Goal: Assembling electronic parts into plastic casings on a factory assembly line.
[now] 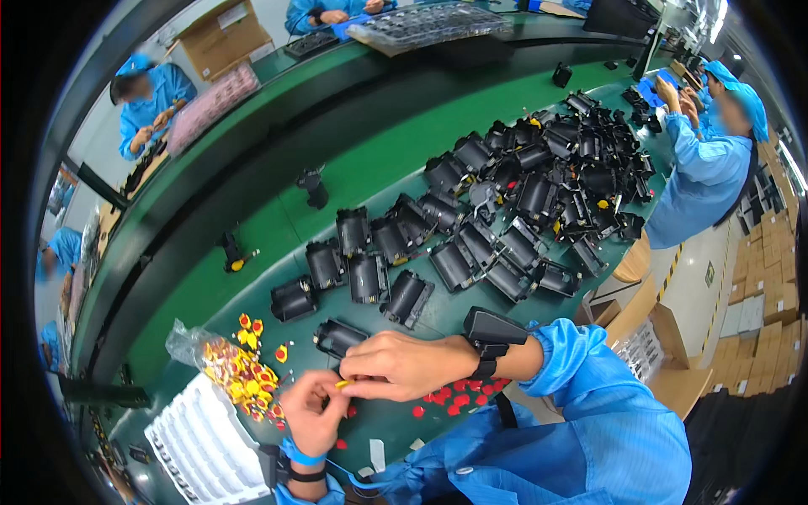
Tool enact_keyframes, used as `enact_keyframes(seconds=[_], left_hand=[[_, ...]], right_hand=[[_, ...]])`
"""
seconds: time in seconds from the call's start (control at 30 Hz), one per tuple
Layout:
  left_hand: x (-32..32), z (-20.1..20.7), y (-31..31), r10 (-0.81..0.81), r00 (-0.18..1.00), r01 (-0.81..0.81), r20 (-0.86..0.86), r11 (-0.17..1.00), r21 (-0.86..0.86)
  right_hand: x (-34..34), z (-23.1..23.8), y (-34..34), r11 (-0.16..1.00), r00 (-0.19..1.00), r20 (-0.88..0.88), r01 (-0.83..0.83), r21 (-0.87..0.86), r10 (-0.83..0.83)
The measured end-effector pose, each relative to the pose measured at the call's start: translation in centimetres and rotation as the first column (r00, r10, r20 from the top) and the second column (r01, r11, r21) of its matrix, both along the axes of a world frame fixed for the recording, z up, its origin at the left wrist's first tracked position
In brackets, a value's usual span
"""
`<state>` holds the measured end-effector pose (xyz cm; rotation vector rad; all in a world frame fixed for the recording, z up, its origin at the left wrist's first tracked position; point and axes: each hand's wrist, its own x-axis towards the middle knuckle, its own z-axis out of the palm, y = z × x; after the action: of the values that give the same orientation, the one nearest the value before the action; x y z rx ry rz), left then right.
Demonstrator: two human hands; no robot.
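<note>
My left hand (313, 414) and my right hand (406, 367) meet above the near edge of the green bench. Their fingertips are pinched together around a small yellow part (342, 385), most of which the fingers hide. Just beyond the hands, a black curved plastic housing (337, 335) lies on the bench, partly covered by my right hand. A heap of small yellow-and-red parts (251, 385) spills from a clear plastic bag (187, 343) to the left. Loose red discs (454, 400) are scattered under and beside my right wrist.
Many black housings (522, 202) are piled toward the far right. A white compartmented tray (202, 446) sits at lower left. Along the far side runs a green conveyor belt (278, 219) carrying single black parts. A co-worker in blue (703, 168) works at right; others sit across the belt.
</note>
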<state>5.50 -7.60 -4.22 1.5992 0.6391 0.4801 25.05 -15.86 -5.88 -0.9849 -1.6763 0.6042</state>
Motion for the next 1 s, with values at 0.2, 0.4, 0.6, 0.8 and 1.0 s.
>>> enact_keyframes(seconds=[0.2, 0.4, 0.6, 0.8, 1.0], left_hand=[[0.5, -0.7, -0.1, 0.000, 0.978, 0.035, 0.207, 0.985, -0.168], [-0.2, -1.6, -0.1, 0.010, 0.941, 0.072, 0.338, 0.971, -0.230], [0.2, -1.1, 0.0, -0.148, 0.890, 0.279, 0.431, 0.925, -0.260], [-0.2, -1.2, -0.2, -0.110, 0.914, 0.230, 0.391, 0.934, -0.275], [-0.4, -0.9, -0.3, -0.100, 0.939, 0.195, 0.328, 0.943, -0.269]], right_hand=[[0.1, 1.4, -0.7, 0.997, 0.998, -0.029, 0.055, -0.060, -0.057], [-0.3, 1.6, 0.2, 0.984, 0.998, -0.067, 0.007, -0.180, -0.019], [0.1, 2.2, -1.1, 0.788, 0.752, -0.651, -0.340, -0.514, -0.100], [-0.7, 1.4, -0.5, 0.737, 0.730, -0.679, -0.413, -0.535, -0.084], [-1.0, 1.5, -0.3, 0.737, 0.741, -0.650, -0.343, -0.583, -0.169]])
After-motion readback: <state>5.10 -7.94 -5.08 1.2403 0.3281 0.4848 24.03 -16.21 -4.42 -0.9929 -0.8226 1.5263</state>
